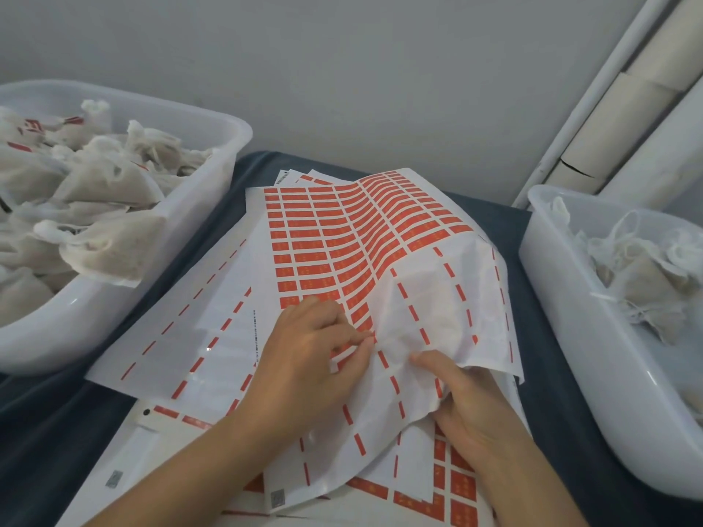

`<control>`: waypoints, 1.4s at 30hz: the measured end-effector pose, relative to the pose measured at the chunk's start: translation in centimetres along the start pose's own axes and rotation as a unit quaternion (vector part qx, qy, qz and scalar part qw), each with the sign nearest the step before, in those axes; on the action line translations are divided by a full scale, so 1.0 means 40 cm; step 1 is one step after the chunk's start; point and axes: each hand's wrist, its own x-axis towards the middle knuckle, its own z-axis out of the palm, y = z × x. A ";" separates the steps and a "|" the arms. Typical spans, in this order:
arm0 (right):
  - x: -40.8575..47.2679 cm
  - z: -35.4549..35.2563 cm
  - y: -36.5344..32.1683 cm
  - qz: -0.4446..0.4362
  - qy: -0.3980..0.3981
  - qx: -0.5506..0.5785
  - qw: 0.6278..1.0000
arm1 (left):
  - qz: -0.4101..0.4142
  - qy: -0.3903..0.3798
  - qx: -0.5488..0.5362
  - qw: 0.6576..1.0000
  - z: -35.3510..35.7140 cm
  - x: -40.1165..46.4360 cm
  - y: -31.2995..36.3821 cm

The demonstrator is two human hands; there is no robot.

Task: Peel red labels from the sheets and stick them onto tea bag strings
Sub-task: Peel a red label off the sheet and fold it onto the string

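Now you're peeling: your left hand (304, 355) pinches a red label (367, 338) at the top sheet (380, 260), your right hand (460, 397) grips its crumpled edge; next, lift it cleanly toward a tea bag (102, 241) string.

Left hand (308, 355): bare forearm enters from the lower left, wrist straight, palm down; thumb and forefinger tips pinched together at the side nearest the right hand, other fingers loosely curled behind them.

Right hand (462, 399): bare forearm enters from the lower right, back of hand up, fingers curled in a grip, thumb extended toward the left hand's fingertips, just beside them.
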 end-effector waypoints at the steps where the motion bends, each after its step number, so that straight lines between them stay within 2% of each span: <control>1: -0.002 0.000 -0.002 0.002 -0.001 0.000 1.000 | -0.013 0.001 -0.003 1.000 0.001 0.002 -0.001; 6: -0.019 -0.001 -0.021 0.004 -0.034 0.074 0.997 | -0.088 0.018 0.000 0.996 0.002 0.009 -0.005; 9: -0.030 -0.007 -0.031 0.009 -0.030 0.097 0.995 | -0.109 0.101 -0.039 0.988 -0.007 0.016 -0.001; 15: -0.065 -0.053 -0.016 0.025 0.033 -0.005 0.999 | 0.006 0.220 -0.106 0.970 -0.024 0.009 0.024; 17: -0.079 -0.067 -0.015 0.034 0.049 -0.053 0.997 | 0.017 0.254 -0.113 0.960 -0.027 0.010 0.021; 20: -0.099 -0.089 -0.017 0.028 0.052 -0.058 0.997 | 0.065 0.261 -0.102 0.958 -0.028 0.011 0.013; 22: -0.113 -0.108 -0.027 -0.042 0.127 -0.007 0.991 | 0.118 0.249 -0.087 0.957 -0.026 0.007 0.010; 24: -0.133 -0.112 -0.039 -0.124 0.264 -0.017 0.956 | 0.169 0.247 -0.065 0.952 -0.024 0.002 0.011; 25: -0.146 -0.101 -0.043 -0.155 0.317 -0.062 0.934 | 0.192 0.250 -0.046 0.948 -0.022 -0.001 0.011; 27: -0.171 -0.070 -0.044 -0.225 0.335 -0.199 0.893 | 0.234 0.251 -0.005 0.939 -0.019 -0.008 0.012; 28: -0.179 -0.057 -0.043 -0.255 0.318 -0.246 0.879 | 0.251 0.249 0.011 0.935 -0.016 -0.011 0.013; 29: -0.182 -0.046 -0.046 -0.260 0.285 -0.253 0.887 | 0.264 0.247 0.023 0.932 -0.014 -0.013 0.013; 30: -0.179 -0.039 -0.059 -0.232 0.240 -0.230 0.914 | 0.274 0.244 0.033 0.930 -0.014 -0.016 0.013; 32: -0.164 -0.028 -0.092 -0.130 0.101 -0.208 0.964 | 0.283 0.241 0.042 0.927 -0.013 -0.019 0.014; 34: -0.143 -0.002 -0.116 -0.018 -0.047 -0.225 0.973 | 0.286 0.239 0.051 0.927 -0.015 -0.019 0.015; 36: -0.128 0.025 -0.120 0.039 -0.135 -0.191 0.971 | 0.292 0.231 0.063 0.926 -0.014 -0.018 0.015; 39: -0.098 0.040 -0.113 0.033 -0.185 -0.078 0.979 | 0.297 0.213 0.068 0.928 -0.009 -0.017 0.013; 42: -0.062 0.045 -0.123 -0.012 -0.149 -0.001 0.989 | 0.270 0.196 0.071 0.940 -0.006 -0.010 0.008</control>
